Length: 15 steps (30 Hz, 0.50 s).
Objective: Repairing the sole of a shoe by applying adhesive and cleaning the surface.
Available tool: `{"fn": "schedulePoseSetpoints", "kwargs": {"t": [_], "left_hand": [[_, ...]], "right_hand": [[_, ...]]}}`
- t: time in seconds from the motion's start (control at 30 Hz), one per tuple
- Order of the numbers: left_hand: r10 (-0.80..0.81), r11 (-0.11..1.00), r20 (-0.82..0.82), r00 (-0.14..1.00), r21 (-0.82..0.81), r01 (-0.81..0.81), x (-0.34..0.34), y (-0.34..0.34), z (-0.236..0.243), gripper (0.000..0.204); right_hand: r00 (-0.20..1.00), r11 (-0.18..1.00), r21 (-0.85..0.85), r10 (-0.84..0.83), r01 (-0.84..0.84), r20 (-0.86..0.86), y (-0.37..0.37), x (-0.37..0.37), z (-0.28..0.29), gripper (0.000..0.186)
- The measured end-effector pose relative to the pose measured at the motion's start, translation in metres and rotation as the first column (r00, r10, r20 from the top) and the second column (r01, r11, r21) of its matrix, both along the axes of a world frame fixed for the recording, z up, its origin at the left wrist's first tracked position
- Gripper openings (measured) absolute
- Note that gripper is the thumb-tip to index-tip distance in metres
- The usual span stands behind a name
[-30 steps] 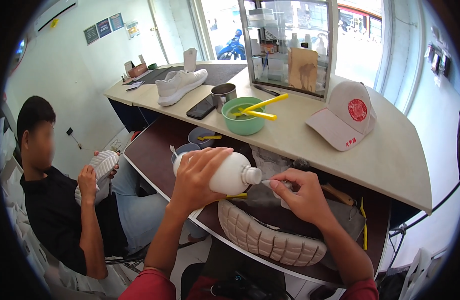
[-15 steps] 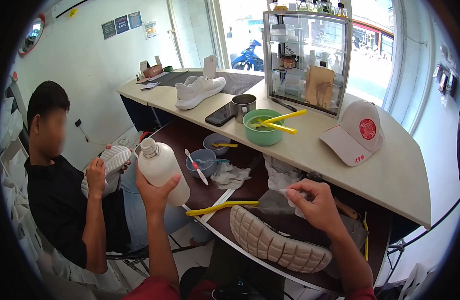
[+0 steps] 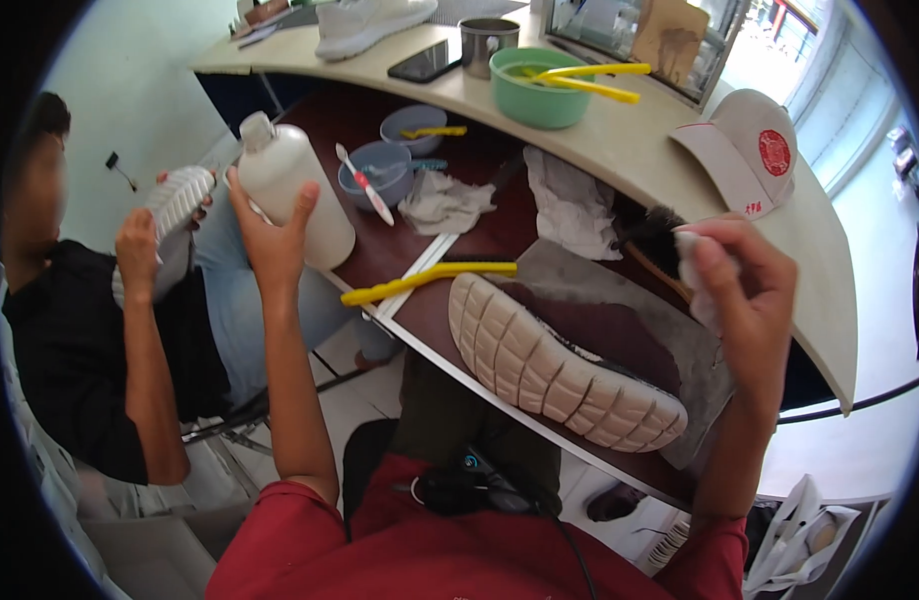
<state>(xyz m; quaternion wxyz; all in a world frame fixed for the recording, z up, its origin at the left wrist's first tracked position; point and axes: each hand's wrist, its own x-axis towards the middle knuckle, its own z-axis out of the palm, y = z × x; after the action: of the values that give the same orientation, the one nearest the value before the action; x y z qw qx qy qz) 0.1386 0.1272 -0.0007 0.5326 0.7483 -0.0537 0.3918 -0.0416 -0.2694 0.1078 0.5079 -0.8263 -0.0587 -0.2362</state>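
Note:
My left hand [image 3: 268, 225] is wrapped round a large white plastic bottle [image 3: 315, 205], held upright with a slight tilt at the left end of the lower shelf. My right hand [image 3: 755, 285] pinches a crumpled white cloth or tissue [image 3: 698, 285] above the shelf's right side. Below and between the hands, a dark shoe [image 3: 565, 370] lies on its side, its pale segmented sole facing me. A grey sheet [image 3: 580, 265] is spread under it. By the toe end rests a long yellow brush handle [image 3: 430, 281]. A dark-bristled brush [image 3: 660, 235] lies just behind the cloth.
Two bluish bowls [image 3: 390, 180], a red-white toothbrush [image 3: 368, 188] and crumpled paper [image 3: 445, 203] are behind the bottle. The upper counter bears a green bowl [image 3: 540, 98], metal mug [image 3: 485, 48], phone [image 3: 426, 62] and cap [image 3: 745, 150]. At left, another person holds a shoe [image 3: 175, 215].
My view has tilted downward. The right hand with the white cloth has moved right, away from above the shoe. The left hand still holds the bottle, now slightly farther left.

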Motion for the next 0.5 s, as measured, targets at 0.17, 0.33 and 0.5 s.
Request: {"fn": "schedulePoseSetpoints", "kwargs": {"t": [0.17, 0.33, 0.5], "left_hand": [[-0.045, 0.985, 0.42, 0.906, 0.171, -0.031, -0.071, -0.019, -0.027, 0.057], [-0.519, 0.839, -0.059, 0.853, 0.154, 0.522, -0.118, -0.092, -0.044, 0.063], [-0.607, 0.791, -0.285, 0.742, -0.126, 0.599, -0.129, -0.099, -0.063, 0.088]], "right_hand": [[0.982, 0.98, -0.159, -0.097, 0.123, 0.163, -0.002, -0.019, 0.012, 0.023], [0.962, 0.915, -0.353, -0.111, 0.197, 0.249, -0.004, -0.055, 0.021, 0.031], [0.973, 0.882, -0.417, -0.163, 0.217, 0.161, 0.033, -0.076, 0.001, 0.028]]}}
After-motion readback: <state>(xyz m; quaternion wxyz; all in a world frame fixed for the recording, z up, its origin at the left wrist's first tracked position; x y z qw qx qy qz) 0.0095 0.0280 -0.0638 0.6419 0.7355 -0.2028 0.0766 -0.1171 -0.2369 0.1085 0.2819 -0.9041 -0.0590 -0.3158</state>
